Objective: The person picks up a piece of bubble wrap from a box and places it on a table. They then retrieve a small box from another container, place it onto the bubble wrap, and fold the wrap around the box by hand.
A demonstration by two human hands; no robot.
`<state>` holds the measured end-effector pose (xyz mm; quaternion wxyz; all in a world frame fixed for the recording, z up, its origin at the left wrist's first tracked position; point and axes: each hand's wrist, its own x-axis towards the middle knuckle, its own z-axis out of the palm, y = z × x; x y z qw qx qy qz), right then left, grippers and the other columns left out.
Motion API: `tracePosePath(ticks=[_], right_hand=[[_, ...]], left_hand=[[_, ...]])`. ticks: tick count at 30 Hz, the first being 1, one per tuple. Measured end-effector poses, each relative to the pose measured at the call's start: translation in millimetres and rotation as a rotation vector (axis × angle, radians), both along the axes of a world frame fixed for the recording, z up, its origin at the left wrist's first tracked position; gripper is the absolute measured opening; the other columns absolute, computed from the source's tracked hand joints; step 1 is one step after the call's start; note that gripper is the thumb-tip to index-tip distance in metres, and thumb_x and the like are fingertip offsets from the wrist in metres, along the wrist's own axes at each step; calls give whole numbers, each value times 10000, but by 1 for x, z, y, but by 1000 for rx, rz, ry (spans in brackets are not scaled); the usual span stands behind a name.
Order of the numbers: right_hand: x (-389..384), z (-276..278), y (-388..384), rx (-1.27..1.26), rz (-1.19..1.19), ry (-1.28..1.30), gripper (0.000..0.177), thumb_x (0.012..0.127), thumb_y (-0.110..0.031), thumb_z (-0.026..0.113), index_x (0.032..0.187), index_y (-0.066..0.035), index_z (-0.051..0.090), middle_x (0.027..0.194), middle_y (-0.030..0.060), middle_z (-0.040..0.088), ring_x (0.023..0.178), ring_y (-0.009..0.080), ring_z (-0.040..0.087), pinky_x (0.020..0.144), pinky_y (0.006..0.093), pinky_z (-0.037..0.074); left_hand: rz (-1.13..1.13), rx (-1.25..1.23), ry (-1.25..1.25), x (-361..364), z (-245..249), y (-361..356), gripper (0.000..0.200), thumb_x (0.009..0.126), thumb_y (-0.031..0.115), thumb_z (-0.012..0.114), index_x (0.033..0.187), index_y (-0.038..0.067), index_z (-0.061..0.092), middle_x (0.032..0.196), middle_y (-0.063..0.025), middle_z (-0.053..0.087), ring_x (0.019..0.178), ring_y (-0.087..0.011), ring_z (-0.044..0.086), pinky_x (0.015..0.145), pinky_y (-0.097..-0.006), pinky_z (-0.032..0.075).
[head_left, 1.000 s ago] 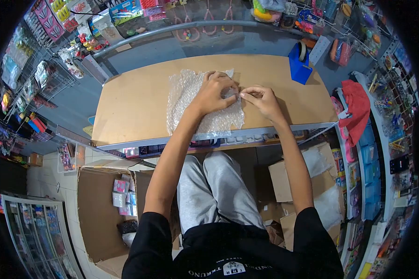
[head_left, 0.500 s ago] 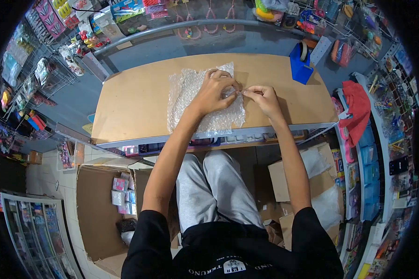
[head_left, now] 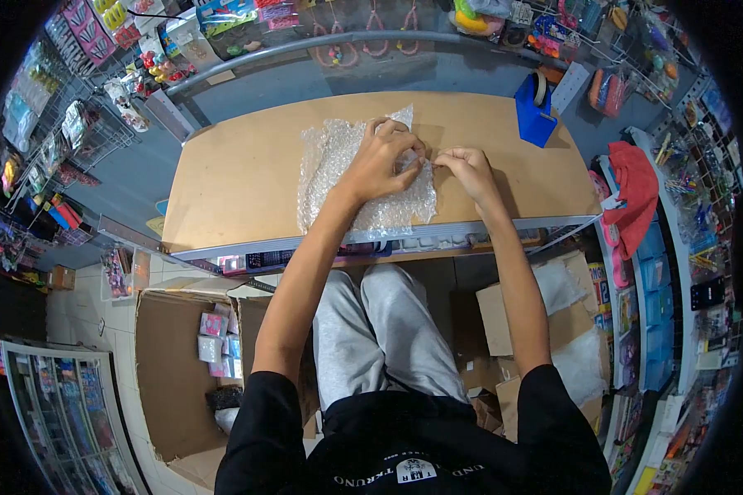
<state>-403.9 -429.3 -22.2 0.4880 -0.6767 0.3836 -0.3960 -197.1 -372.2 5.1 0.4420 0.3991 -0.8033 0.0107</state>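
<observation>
A sheet of clear bubble wrap [head_left: 330, 169] lies crinkled on the wooden table [head_left: 231, 177]. Resting on its right half is my left hand [head_left: 385, 158], fingers curled, with thumb and fingertips drawn in at the sheet's right edge. My right hand [head_left: 468, 169] is just to the right of that edge, its thumb and index finger pinched together. Whatever lies in the right pinch is too small to make out, though it sits against the wrap's edge. The left fingertips press on the bubble wrap.
A blue tape dispenser [head_left: 535, 115] stands at the table's back right corner. Below on the left is an open cardboard box [head_left: 173, 371] with small packs inside. A red cloth [head_left: 631, 198] hangs at the right shelf. Hanging goods line the wall behind a metal rail [head_left: 347, 41].
My right hand has shifted very slightly to the right, widening the gap between the two hands. The left hand stays almost in place on the bubble wrap.
</observation>
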Motion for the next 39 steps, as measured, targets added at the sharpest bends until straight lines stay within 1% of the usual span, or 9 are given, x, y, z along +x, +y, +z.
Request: tracePosePath(ticks=[4,13,15,19,21,25,35,38,39], right_hand=[[-1,7,3,40,32,10,197,866,-135,616,842,33,714,863,66,707,867,126,631,843,250,452],[-2,6,5,-4,21,51,213,874,-134,604,827,49,702,850,59,694,845,127,621,832,250,449],[-1,6,6,-32,-26,46,210,830,-154,641,803,37,725,806,57,710,793,127,634,771,266,470],[2,5,7,-56,-114,148,187,820,-140,666,811,35,732,786,55,720,759,112,631,720,260,476],[1,0,5,-40,-140,90,165,837,-121,677,829,35,729,779,45,713,751,100,626,712,246,471],[-7,-2,2,-39,-166,-115,137,864,-103,708,847,32,725,787,30,706,750,80,623,710,233,472],[-7,-1,11,-56,-230,-141,231,932,-190,688,975,32,740,922,27,732,852,75,634,760,236,477],[-7,23,54,-4,-265,-359,266,955,-225,651,1007,23,733,945,14,727,905,78,625,785,235,458],[-11,28,74,-18,-244,-351,273,960,-237,642,1014,15,731,958,16,726,914,83,619,796,241,452]], left_hand=[[3,-7,4,-1,2,3,166,770,184,692,915,103,684,919,-68,668,1039,-262,576,1065,-481,327],[-6,-1,0,1,5,5,166,765,191,706,901,96,686,936,-90,665,1028,-286,576,1042,-467,335],[-14,15,-1,1,5,6,187,758,187,724,914,93,687,957,-121,646,1048,-323,563,1025,-464,345],[-7,-7,44,1,0,2,163,757,188,695,893,97,687,902,-66,683,993,-262,589,1047,-470,327],[13,1,138,4,-1,1,161,760,188,695,896,102,688,909,-56,689,993,-260,589,1050,-474,323],[2,-27,-12,5,-1,2,184,766,194,695,930,112,685,929,-41,694,1029,-259,585,1051,-479,315],[126,-72,-43,3,3,0,222,813,237,716,989,117,652,1030,-57,660,1099,-281,562,1055,-491,306],[149,-68,-32,2,-1,0,235,808,250,725,989,118,654,1020,-53,658,1106,-280,562,1050,-493,312],[158,-70,-27,2,-1,-1,240,805,254,728,989,118,655,1015,-51,657,1109,-279,562,1047,-494,315]])
